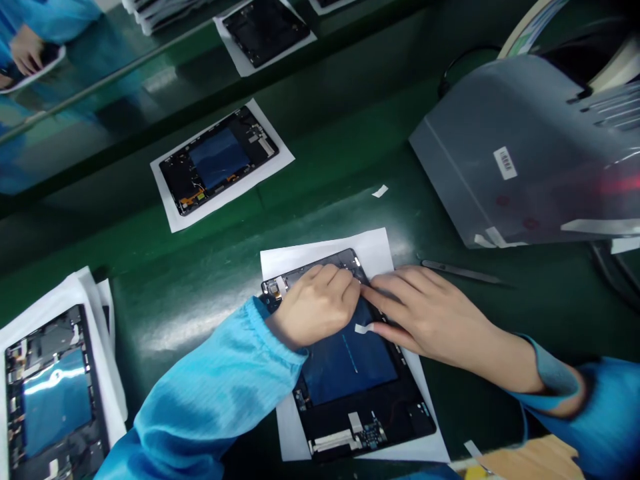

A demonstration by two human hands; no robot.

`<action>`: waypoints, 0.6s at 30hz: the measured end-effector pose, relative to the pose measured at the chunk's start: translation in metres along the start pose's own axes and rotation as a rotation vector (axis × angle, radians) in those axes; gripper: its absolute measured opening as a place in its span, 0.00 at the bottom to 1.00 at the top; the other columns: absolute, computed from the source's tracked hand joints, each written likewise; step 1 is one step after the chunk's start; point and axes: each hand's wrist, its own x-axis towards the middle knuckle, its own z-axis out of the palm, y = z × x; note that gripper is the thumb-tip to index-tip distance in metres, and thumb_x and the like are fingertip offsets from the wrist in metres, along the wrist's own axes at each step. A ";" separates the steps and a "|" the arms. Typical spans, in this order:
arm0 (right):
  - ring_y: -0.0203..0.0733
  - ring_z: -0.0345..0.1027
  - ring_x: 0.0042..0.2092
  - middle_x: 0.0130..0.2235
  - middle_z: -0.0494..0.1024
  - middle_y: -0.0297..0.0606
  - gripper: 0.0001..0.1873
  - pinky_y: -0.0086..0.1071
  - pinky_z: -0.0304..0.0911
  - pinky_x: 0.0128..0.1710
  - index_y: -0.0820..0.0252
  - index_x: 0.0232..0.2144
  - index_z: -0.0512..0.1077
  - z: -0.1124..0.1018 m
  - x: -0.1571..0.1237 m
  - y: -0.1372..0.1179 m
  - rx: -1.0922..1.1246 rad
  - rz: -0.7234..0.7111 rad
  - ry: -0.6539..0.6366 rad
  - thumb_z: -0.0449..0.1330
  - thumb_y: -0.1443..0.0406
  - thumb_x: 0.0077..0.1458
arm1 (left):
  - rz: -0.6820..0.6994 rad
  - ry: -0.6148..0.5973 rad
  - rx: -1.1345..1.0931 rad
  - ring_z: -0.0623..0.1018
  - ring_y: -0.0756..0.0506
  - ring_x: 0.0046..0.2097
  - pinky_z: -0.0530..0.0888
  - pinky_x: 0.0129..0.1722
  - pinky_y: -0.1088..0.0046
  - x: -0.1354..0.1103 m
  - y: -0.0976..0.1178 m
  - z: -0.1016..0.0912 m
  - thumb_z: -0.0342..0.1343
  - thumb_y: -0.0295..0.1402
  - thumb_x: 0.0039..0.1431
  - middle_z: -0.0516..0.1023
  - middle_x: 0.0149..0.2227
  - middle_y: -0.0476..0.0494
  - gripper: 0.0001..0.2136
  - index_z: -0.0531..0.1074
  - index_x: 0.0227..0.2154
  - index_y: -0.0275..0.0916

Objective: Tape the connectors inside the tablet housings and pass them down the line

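Note:
An opened tablet (350, 367) lies on a white paper sheet (293, 437), its inner parts and a large blue battery (325, 377) showing. My left hand (320, 300) is closed over the tablet's upper part; what its curled fingers hold, if anything, is hidden. From the right, my right hand (425, 310) reaches in with fingers stretched out, index fingertip close to my left hand. At its thumb tip hangs a small white strip of tape (363, 329), over the battery. Thumb and index finger are apart.
Tweezers (460, 272) lie right of the paper. A grey tape dispenser (500, 153) stands at the back right. Other opened tablets rest on paper at the left (55, 393) and behind (220, 157). A loose tape scrap (380, 191) lies on the green table. Across the ledge, a co-worker's hand (27, 50) shows.

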 end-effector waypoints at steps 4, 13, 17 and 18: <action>0.48 0.63 0.44 0.43 0.74 0.46 0.21 0.41 0.61 0.44 0.68 0.49 0.72 -0.005 0.002 0.003 0.011 -0.018 0.006 0.56 0.57 0.62 | 0.020 -0.027 -0.023 0.73 0.44 0.33 0.71 0.33 0.68 0.001 -0.002 -0.005 0.47 0.23 0.67 0.75 0.32 0.42 0.10 0.74 0.35 0.31; 0.46 0.65 0.43 0.46 0.74 0.45 0.23 0.38 0.59 0.40 0.65 0.55 0.68 0.001 0.006 0.018 0.039 0.012 0.005 0.55 0.57 0.63 | -0.055 -0.028 -0.025 0.74 0.43 0.41 0.71 0.40 0.66 -0.012 0.007 -0.005 0.50 0.31 0.68 0.77 0.39 0.41 0.11 0.74 0.43 0.29; 0.44 0.63 0.40 0.42 0.75 0.42 0.19 0.37 0.57 0.38 0.65 0.51 0.70 0.001 0.017 0.015 0.001 -0.031 0.007 0.52 0.58 0.65 | -0.077 -0.015 -0.022 0.74 0.42 0.45 0.71 0.45 0.64 -0.017 0.009 -0.004 0.49 0.32 0.68 0.78 0.41 0.40 0.13 0.73 0.47 0.29; 0.44 0.62 0.40 0.41 0.75 0.41 0.19 0.37 0.56 0.38 0.65 0.50 0.71 -0.001 0.018 0.014 -0.005 -0.040 0.010 0.52 0.59 0.65 | -0.083 0.003 -0.017 0.74 0.42 0.45 0.71 0.45 0.64 -0.018 0.010 -0.003 0.49 0.32 0.69 0.78 0.42 0.40 0.13 0.73 0.47 0.29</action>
